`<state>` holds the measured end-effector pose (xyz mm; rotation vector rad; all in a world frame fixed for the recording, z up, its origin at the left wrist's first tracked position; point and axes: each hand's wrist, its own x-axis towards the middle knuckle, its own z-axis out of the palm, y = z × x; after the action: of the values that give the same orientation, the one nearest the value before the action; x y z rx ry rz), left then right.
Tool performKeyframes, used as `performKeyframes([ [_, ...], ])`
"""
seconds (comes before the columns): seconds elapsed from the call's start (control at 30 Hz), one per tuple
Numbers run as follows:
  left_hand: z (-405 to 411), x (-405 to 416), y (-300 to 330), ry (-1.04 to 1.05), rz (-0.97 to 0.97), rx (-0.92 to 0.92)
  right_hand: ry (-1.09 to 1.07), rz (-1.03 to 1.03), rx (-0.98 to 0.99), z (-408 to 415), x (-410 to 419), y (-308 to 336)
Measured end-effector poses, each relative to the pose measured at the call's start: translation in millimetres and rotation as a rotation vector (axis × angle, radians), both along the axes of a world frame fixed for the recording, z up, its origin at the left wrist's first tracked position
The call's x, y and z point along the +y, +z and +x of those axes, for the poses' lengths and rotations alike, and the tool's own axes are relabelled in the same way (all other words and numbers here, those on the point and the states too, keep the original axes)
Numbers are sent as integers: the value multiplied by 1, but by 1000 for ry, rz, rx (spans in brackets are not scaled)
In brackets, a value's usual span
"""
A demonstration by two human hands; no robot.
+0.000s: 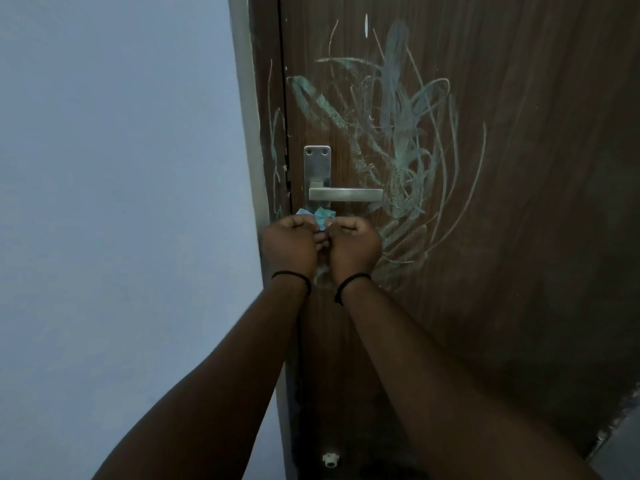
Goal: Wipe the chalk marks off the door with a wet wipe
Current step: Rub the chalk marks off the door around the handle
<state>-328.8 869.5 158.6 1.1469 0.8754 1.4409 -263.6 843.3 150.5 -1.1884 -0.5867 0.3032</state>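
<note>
Holding: you grip a crumpled blue wipe between both fists, just under the door handle.
Left hand: your fingers are curled in tight, knuckles up, pinching the left part of the wipe; a bit of blue shows above the knuckles at 12 o'clock.
Right hand: your fingers are curled the same way, gripping the right part of the wipe; the fingertips are hidden behind the fist.
Hands together: your two fists sit side by side, touching or nearly so at the thumbs; you cannot tell more from this angle.
Wipe: it is bunched up, sticking out at 12 o'clock from the gap between your fists, close to the handle's plate; whether it touches the door cannot be told.
Chalk marks: pale green and white scribbles cover the brown door, spreading from 12 o'clock to 3 o'clock of your hands, around and past the handle.
More chalk: thin lines run on the door frame at 11 o'clock of your hands.
Wristbands: a dark band circles your left wrist, another your right.
Wall: a plain pale wall fills the side at 9 o'clock.
Floor level: a small white object sits at 6 o'clock, near the door's bottom edge.
</note>
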Motion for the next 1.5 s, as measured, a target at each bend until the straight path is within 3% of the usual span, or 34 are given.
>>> performKeyframes([
  [0.17, -8, 3, -1, 231, 194, 248, -199, 81, -95, 4, 10, 16],
  [0.47, -14, -2, -31, 296, 179, 330, -192, 85, -251, -4, 27, 2],
  [0.63, -12, -3, -40, 296, 188, 408, -136, 17, -502, 5, 13, -25],
  [0.83, -16, -2, -43, 321, 195, 454, -186, 113, -693, -6, 20, -1],
  [0.93, -17, -2, -42, 322, 186, 452, -160, 30, -802, -3, 23, -11],
  [1.07, -18, -2, -46, 299, 190, 456, -179, -77, -694, 15, 13, -32],
  [1.2, -17, 0, -49, 267, 192, 465, -166, 36, -665, 17, 9, -17],
  [1.4, -18, -1, -42, 299, 228, 452, -128, -46, -774, 16, 20, -16],
  [1.5, -21, -4, -38, 289, 233, 437, -157, -82, -584, 19, 15, -27],
])
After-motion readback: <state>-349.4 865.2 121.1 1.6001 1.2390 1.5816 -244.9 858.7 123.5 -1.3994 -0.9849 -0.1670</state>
